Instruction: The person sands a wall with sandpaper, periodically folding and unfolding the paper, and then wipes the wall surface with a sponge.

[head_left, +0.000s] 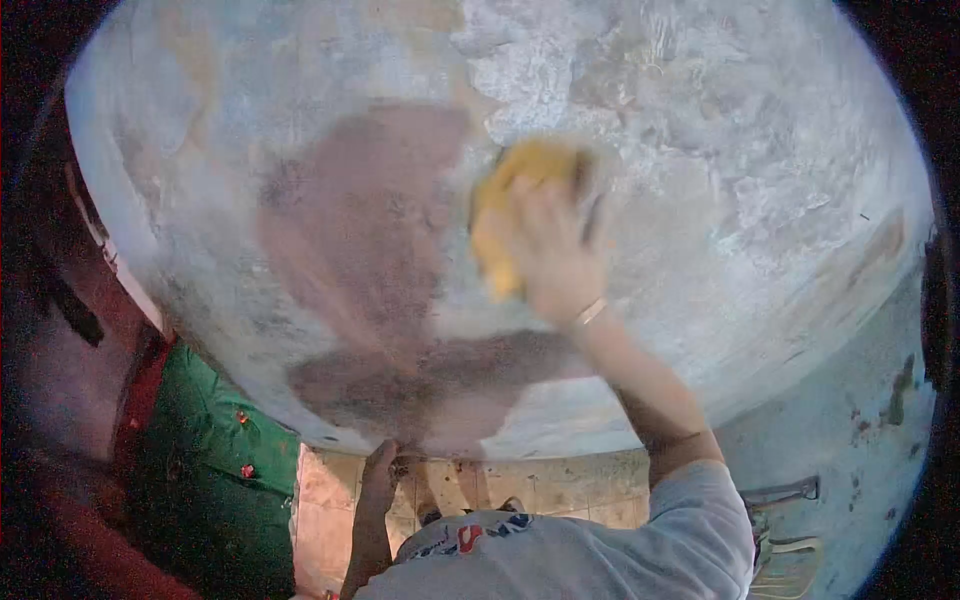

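Note:
My right hand (547, 245) presses a yellow cloth (535, 160) against the top of a large table (680, 130). Motion blurs both the hand and the cloth, so I cannot rule out a sponge. The tabletop is grey and mottled, with whitish streaks and smears around the cloth. A bracelet (592, 311) circles the right wrist. At the near edge of the table, my left hand (380, 475) is closed on the rim; some of its fingers are hidden.
The shadow (370, 210) of a head and arms falls across the tabletop. Green sheeting (215, 425) hangs or lies at lower left. Pale floor tiles (570, 490) show below the near edge. At lower right, a metal handle-like piece (785, 491) lies by a blue-grey stained surface (850, 440).

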`<action>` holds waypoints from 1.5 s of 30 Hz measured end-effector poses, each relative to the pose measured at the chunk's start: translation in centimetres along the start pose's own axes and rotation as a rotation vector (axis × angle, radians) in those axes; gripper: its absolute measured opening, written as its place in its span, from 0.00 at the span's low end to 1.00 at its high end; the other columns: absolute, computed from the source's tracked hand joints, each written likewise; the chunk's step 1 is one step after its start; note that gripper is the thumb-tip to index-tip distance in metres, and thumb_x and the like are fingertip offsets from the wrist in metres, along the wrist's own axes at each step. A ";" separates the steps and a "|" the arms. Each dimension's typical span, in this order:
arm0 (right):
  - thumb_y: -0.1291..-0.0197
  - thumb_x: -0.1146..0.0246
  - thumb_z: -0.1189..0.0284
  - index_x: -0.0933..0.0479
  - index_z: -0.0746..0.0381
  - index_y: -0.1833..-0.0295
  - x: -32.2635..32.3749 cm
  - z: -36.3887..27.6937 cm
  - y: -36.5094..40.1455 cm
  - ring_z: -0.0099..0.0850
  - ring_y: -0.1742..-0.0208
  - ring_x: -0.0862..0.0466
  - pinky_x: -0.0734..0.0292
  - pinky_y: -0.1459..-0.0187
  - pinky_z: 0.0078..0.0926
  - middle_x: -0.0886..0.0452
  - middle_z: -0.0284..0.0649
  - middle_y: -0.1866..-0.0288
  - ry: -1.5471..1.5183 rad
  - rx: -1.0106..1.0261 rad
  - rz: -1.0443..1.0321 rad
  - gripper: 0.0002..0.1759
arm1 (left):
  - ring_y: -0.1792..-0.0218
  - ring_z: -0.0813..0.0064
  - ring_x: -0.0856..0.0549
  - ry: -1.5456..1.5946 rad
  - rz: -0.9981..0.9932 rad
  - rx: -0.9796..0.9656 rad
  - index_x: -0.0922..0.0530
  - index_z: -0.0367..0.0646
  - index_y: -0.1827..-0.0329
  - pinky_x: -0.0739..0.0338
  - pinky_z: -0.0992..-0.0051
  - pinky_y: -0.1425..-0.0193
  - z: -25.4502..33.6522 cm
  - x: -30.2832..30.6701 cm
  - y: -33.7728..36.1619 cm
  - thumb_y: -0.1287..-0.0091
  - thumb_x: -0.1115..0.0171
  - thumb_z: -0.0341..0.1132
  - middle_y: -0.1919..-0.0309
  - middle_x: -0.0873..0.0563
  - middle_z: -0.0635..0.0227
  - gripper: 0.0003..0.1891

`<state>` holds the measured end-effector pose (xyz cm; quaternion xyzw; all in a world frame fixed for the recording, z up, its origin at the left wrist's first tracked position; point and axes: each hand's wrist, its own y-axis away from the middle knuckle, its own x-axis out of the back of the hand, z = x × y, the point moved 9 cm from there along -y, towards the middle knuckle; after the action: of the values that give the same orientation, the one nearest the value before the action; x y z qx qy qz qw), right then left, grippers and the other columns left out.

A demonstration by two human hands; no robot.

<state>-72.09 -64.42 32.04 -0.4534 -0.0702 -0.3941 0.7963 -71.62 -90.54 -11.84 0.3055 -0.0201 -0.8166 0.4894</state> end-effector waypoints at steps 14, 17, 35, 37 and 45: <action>0.17 0.52 0.67 0.30 0.64 0.23 16.7 35.5 -6.5 0.46 0.18 0.36 0.53 0.16 0.42 0.32 0.52 0.19 0.068 -0.218 0.746 0.24 | 0.51 0.73 0.14 -0.075 0.051 -0.078 0.19 0.43 0.36 0.20 0.68 0.47 2.1 1.3 1.8 0.18 0.43 0.51 0.40 0.13 0.66 0.22; 0.33 0.42 0.66 0.32 0.49 0.20 8.9 30.3 -2.0 0.52 0.15 0.41 0.50 0.20 0.65 0.37 0.47 0.15 0.159 -0.432 0.504 0.35 | 0.51 0.74 0.15 -0.050 0.058 -0.087 0.18 0.44 0.37 0.19 0.67 0.48 1.2 -0.7 1.4 0.19 0.42 0.51 0.42 0.13 0.65 0.21; 0.29 0.40 0.57 0.36 0.51 0.17 7.6 47.3 11.2 0.52 0.13 0.46 0.61 0.19 0.73 0.42 0.45 0.12 -0.137 -0.771 0.642 0.37 | 0.54 0.74 0.16 -0.048 0.069 0.002 0.20 0.46 0.38 0.19 0.70 0.48 -5.9 -13.1 1.0 0.17 0.45 0.49 0.42 0.13 0.65 0.18; 0.30 0.40 0.58 0.34 0.52 0.18 6.0 39.5 13.0 0.53 0.11 0.50 0.63 0.20 0.78 0.44 0.46 0.11 -0.065 -0.773 0.636 0.36 | 0.52 0.73 0.16 -0.058 0.035 0.015 0.21 0.46 0.35 0.21 0.69 0.46 -6.4 -15.3 0.8 0.18 0.44 0.51 0.40 0.14 0.65 0.20; 0.23 0.52 0.45 0.49 0.43 0.12 -11.4 9.4 33.1 0.33 0.10 0.52 0.58 0.14 0.49 0.56 0.33 0.08 0.097 0.662 -0.069 0.39 | 0.49 0.70 0.18 -0.143 -0.060 -0.023 0.21 0.45 0.33 0.24 0.66 0.43 -7.3 -22.7 -2.2 0.18 0.44 0.53 0.37 0.16 0.65 0.23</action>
<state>-54.69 -41.50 10.06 -0.1480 -0.1718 -0.3979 0.8890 -61.97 -69.04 -7.67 0.2412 -0.0367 -0.8509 0.4653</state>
